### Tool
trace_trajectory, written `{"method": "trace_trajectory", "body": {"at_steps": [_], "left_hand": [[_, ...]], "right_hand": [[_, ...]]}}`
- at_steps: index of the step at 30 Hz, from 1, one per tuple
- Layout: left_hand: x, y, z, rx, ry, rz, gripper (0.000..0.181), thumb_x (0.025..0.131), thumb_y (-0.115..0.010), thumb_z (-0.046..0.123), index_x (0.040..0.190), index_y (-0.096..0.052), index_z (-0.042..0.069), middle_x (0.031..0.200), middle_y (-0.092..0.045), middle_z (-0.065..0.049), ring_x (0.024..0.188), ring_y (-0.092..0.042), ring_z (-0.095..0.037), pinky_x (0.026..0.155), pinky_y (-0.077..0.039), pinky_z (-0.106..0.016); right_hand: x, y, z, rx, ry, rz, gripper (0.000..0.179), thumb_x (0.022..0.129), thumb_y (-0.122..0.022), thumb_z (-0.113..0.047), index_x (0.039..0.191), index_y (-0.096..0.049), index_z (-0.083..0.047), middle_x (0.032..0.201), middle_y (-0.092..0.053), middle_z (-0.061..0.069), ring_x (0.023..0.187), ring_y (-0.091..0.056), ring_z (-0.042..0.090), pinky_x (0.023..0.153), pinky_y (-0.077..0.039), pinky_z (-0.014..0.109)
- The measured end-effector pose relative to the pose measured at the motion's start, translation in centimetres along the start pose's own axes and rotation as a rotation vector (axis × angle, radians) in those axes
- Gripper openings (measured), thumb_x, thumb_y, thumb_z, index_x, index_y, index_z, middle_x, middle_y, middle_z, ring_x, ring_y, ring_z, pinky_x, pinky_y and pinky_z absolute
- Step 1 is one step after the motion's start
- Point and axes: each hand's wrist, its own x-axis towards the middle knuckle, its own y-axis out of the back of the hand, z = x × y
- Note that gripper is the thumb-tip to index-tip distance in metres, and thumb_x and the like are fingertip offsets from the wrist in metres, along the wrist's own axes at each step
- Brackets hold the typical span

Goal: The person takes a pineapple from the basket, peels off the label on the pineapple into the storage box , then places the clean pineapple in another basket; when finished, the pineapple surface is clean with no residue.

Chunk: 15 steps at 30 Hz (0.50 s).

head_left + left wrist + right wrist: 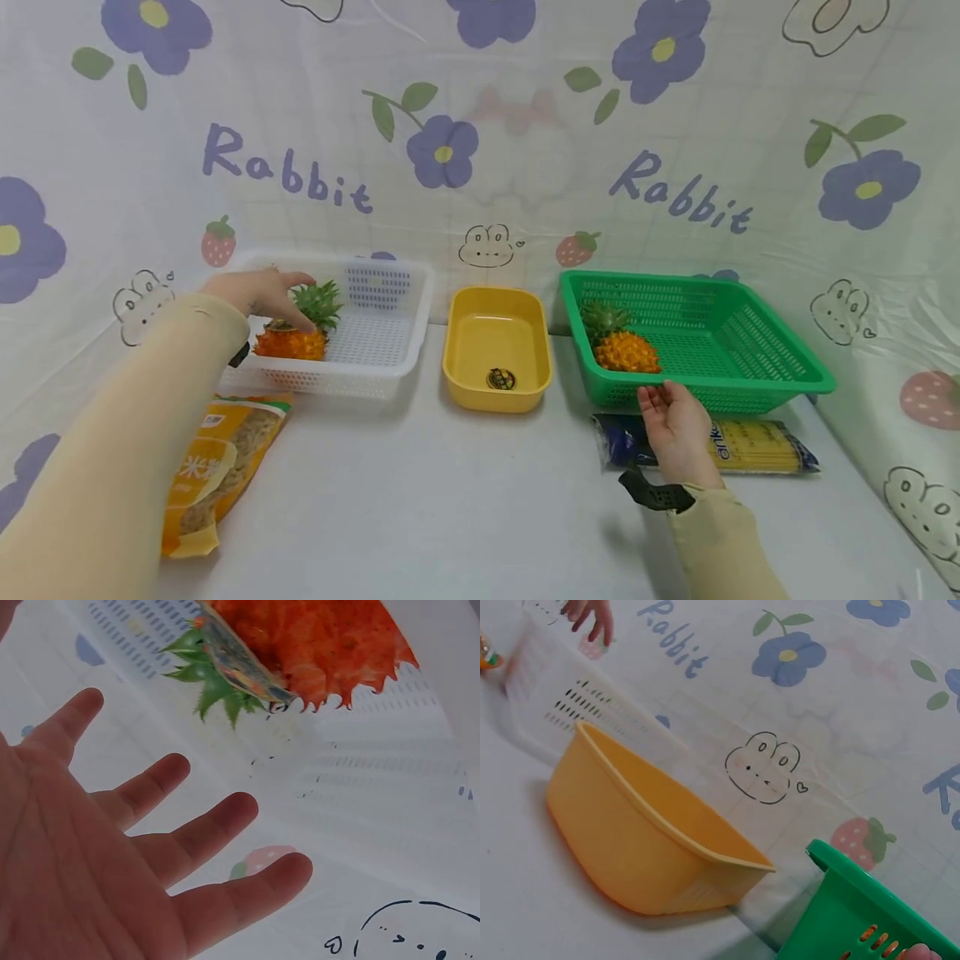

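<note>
My left hand (264,298) hovers over the white basket (420,333), fingers spread and nothing held. In the left wrist view, its spread fingers (232,832) are apart from a small orange pineapple (330,652) with a green crown and a label. That pineapple (300,346) lies in the basket's left part, partly hidden by the hand in the head view. My right hand (678,429) is at the front rim of the green basket (750,385), fingertips at its outer side. Another pineapple (628,352) lies inside, at the left front corner.
Between the baskets stands a yellow tub (497,402) with a dark round sticker. A yellow-and-blue pasta pack (757,446) lies before the green basket, partly behind my right hand. An orange food bag (232,458) lies before the white one. A printed cloth (517,225) hangs behind.
</note>
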Motion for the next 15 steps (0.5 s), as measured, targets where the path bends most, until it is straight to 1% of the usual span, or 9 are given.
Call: {"method": "trace_trajectory", "body": {"at_steps": [2,5,7,9,11,12,15], "left_hand": [[0.3,-0.3,-0.2,-0.022,0.023,-0.025,0.103,0.069,-0.071,0.060,0.146,-0.022,0.012,0.144,-0.022,-0.033,0.127,-0.026,-0.052,0.096,-0.029,-0.067],[0.7,-0.8,-0.4,-0.040,0.070,-0.062,0.103,0.069,-0.071,0.059,0.147,-0.019,0.014,0.143,-0.028,-0.031,0.125,-0.033,-0.050,0.096,-0.030,-0.067],[0.8,-1.1,-0.5,-0.037,0.110,-0.077,0.102,0.070,-0.070,0.058,0.148,-0.019,0.017,0.144,-0.028,-0.030,0.126,-0.031,-0.051,0.096,-0.029,-0.067],[0.9,-1.4,-0.7,-0.028,0.129,-0.092,0.102,0.070,-0.070,0.057,0.148,-0.018,0.018,0.144,-0.026,-0.030,0.126,-0.030,-0.052,0.096,-0.029,-0.067],[1.0,-1.6,-0.9,-0.032,0.151,-0.099,0.104,0.068,-0.072,0.058,0.148,-0.018,0.019,0.146,-0.022,-0.030,0.127,-0.025,-0.054,0.096,-0.028,-0.068],[1.1,-1.8,-1.0,-0.038,0.159,-0.100,0.105,0.067,-0.073,0.057,0.148,-0.018,0.019,0.147,-0.018,-0.030,0.127,-0.022,-0.054,0.096,-0.028,-0.068],[1.6,-2.1,-1.1,-0.076,0.172,-0.117,0.107,0.066,-0.076,0.053,0.148,-0.018,0.019,0.148,-0.013,-0.031,0.127,-0.021,-0.054,0.095,-0.031,-0.067]], "right_hand": [[0.0,0.0,-0.1,-0.001,-0.005,-0.004,0.012,0.096,-0.044,-0.012,0.106,-0.038,-0.012,0.097,-0.038,0.003,0.092,-0.040,0.013,0.082,-0.048,0.022],[0.0,0.0,-0.2,0.009,-0.015,-0.004,0.012,0.096,-0.044,-0.012,0.107,-0.038,-0.012,0.097,-0.038,0.003,0.093,-0.040,0.013,0.082,-0.048,0.022],[0.0,0.0,-0.3,0.010,-0.017,-0.006,0.012,0.096,-0.044,-0.012,0.107,-0.039,-0.012,0.097,-0.038,0.003,0.093,-0.041,0.013,0.082,-0.048,0.022],[0.0,0.0,-0.3,0.013,-0.020,-0.006,0.012,0.096,-0.045,-0.012,0.106,-0.039,-0.012,0.097,-0.039,0.003,0.093,-0.041,0.013,0.083,-0.048,0.022],[0.1,0.1,-0.3,0.010,-0.021,-0.007,0.011,0.096,-0.045,-0.012,0.106,-0.040,-0.011,0.097,-0.039,0.003,0.093,-0.041,0.013,0.083,-0.048,0.022],[0.1,0.1,-0.3,0.007,-0.022,-0.009,0.012,0.096,-0.045,-0.012,0.106,-0.039,-0.011,0.097,-0.039,0.003,0.093,-0.041,0.013,0.083,-0.048,0.022],[0.1,0.2,-0.4,0.006,-0.026,-0.009,0.013,0.096,-0.045,-0.012,0.107,-0.039,-0.011,0.099,-0.038,0.003,0.094,-0.041,0.013,0.083,-0.048,0.022]]}}
